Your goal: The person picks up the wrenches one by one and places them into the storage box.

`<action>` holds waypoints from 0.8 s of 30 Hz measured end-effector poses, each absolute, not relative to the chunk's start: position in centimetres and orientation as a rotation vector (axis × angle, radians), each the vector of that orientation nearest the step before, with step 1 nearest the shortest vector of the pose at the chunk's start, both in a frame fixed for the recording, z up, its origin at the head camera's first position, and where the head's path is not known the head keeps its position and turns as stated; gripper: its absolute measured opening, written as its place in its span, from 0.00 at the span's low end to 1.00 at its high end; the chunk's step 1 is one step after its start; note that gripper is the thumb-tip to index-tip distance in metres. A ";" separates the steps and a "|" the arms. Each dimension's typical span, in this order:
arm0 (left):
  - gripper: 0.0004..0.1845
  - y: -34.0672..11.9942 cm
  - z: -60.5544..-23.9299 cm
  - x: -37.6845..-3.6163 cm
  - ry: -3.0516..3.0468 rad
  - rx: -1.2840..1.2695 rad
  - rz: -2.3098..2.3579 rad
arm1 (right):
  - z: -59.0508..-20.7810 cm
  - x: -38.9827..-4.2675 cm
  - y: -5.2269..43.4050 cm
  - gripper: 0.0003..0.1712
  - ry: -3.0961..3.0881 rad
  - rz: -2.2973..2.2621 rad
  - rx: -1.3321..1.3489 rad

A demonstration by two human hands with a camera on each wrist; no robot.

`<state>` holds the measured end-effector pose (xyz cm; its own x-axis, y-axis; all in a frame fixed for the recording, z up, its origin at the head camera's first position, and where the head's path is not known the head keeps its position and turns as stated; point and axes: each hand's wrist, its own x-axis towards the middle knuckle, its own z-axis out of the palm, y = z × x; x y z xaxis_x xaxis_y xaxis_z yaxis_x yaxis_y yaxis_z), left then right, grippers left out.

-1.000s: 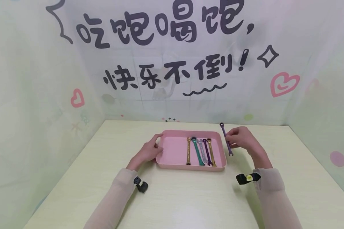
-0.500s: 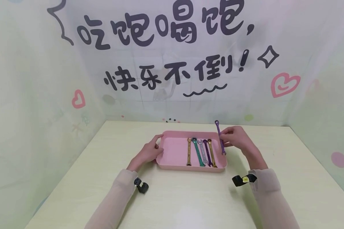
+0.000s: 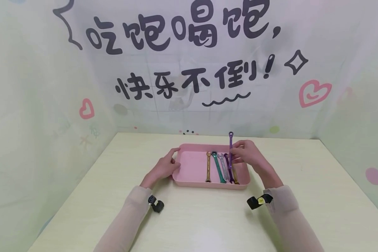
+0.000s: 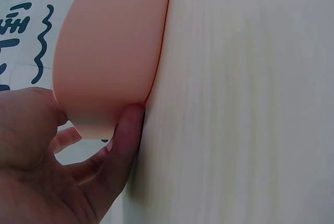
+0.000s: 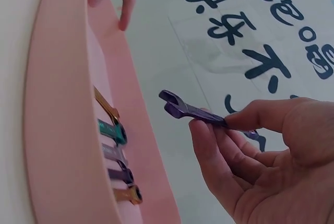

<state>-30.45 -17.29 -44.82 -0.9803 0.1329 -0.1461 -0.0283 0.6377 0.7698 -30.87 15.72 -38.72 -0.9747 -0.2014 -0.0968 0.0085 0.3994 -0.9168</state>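
A purple combination wrench (image 3: 231, 140) is pinched between the thumb and fingers of my right hand (image 3: 249, 154), held above the right part of a pink tray (image 3: 190, 166). Its open-ended jaw points toward the camera in the right wrist view. Inside the tray several wrenches lie side by side: a gold wrench (image 3: 208, 167), a green wrench (image 3: 218, 168), a silver wrench (image 3: 224, 165), a dark purple wrench (image 5: 121, 175) and another gold wrench (image 5: 128, 195), partly hidden by the right hand in the head view. My left hand (image 3: 163, 167) grips the tray's left end.
The tray stands on a pale wooden table (image 3: 195, 217). Behind it hangs a printed cloth backdrop (image 3: 132, 119) with black characters, and cloth sides flank the table. Each wrist wears a small black camera.
My right hand has carried the purple wrench leftward, from beside the tray's right edge to above the wrenches inside. My left hand has stayed at the tray's left end.
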 end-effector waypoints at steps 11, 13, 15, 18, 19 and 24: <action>0.37 -17.5 -44.9 -30.4 2.679 0.122 1.270 | -40.1 -30.3 12.3 0.27 2.334 -1.665 -0.207; 0.37 -17.5 -44.9 -30.4 2.676 0.126 1.273 | -40.3 -30.1 11.6 0.27 2.343 -1.701 -0.182; 0.37 -17.5 -44.9 -30.4 2.673 0.128 1.272 | -40.6 -29.9 11.1 0.26 2.378 -1.719 -0.169; 0.37 -17.5 -44.9 -30.4 2.670 0.127 1.275 | -41.0 -29.6 10.4 0.27 2.393 -1.711 -0.193; 0.37 -17.5 -44.9 -30.4 2.670 0.129 1.275 | -41.2 -29.5 10.2 0.27 2.392 -1.704 -0.198; 0.37 -17.5 -44.9 -30.4 2.669 0.130 1.275 | -42.2 -29.2 9.4 0.28 2.309 -1.707 -0.170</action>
<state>-30.41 -17.52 -44.93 -0.9799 0.1556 -0.1247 0.0008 0.6283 0.7780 -29.18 9.44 -42.17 -0.9582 -0.2484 -0.1416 0.0625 0.3014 -0.9514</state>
